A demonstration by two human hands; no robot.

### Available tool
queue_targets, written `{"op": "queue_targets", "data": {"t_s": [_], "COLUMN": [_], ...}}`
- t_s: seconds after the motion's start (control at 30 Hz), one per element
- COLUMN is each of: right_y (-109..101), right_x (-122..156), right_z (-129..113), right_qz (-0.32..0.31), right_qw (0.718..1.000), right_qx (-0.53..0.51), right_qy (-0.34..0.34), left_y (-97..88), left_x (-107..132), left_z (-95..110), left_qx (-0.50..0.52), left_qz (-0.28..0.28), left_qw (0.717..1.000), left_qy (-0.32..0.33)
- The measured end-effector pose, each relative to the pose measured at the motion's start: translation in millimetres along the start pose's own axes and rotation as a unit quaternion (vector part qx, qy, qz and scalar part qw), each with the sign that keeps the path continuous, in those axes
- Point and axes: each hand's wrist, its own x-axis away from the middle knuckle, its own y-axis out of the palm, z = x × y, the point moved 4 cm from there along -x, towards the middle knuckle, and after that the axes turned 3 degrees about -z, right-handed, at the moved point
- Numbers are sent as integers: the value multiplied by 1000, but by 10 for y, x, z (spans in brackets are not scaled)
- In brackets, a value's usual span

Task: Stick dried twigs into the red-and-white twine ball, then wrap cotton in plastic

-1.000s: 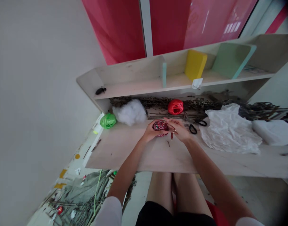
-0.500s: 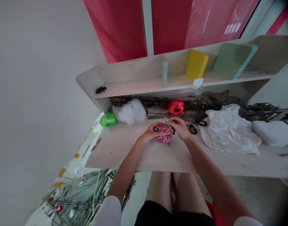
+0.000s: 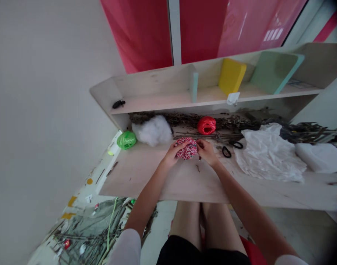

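Wound ball (image 3: 188,151): rounded bundle of red, white and dark strands crisscrossing in a coarse, ropy surface; held just above the counter's middle, between the two hands.
Left hand (image 3: 171,154): gripping the ball's left side, thumb laid over its near face.
Right hand (image 3: 207,151): fingers bent and bunched at the ball's right edge; whether they pinch a strand cannot be told.
Counter (image 3: 157,184): pale, smooth, flat board with faint grain; a thin dark twig (image 3: 197,168) lies on it near the ball.
Red roll (image 3: 206,125): glossy, plastic-looking and rounded, with a hollow in its side, beyond the hands.
White stuffing (image 3: 154,131): fluffy, cloudlike heap, left of the red one.
Green roll (image 3: 126,140): shiny wound strip, squat, just beside the fluff.
Scissors (image 3: 226,152): black looped handles, right of the hands.
White sheet (image 3: 270,154): thin, crumpled, softly creased.
Dry stems (image 3: 176,120): brittle, tangled brown strip along the back, under the shelf (image 3: 157,101).
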Motion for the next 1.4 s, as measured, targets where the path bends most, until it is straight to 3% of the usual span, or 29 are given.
{"op": "queue_targets", "data": {"t_s": [0.1,0.27,0.43,0.57,0.73,0.9,1.0,1.2,1.4], "right_y": [66,125,94,66,10,40,37,-80,-63], "right_x": [-4,12,26,13,-27,-22,5,-24,-61], "right_z": [40,52,51,87,114,102,50,24,92], "right_qz": [-33,-65,-3,11,38,-19,-38,-20,-40], "right_qw": [995,961,943,948,962,994,999,996,961], "right_qx": [91,239,259,229,186,71,4,-91,-260], "right_qy": [-31,-123,-207,-221,-195,-85,-34,8,85], "left_y": [-69,-188,-237,-219,-248,-318,-337,-330,-341], "left_x": [-21,-66,-80,-44,-35,-57,-74,-75,-87], "left_z": [5,-16,-15,24,131,188,200,206,226], "left_qx": [25,63,108,135,173,193,200,226,218], "left_qz": [35,75,81,93,134,147,138,145,128], "left_qw": [999,995,991,986,975,968,968,960,964], "left_qy": [-3,-21,-5,-13,26,57,72,76,85]}}
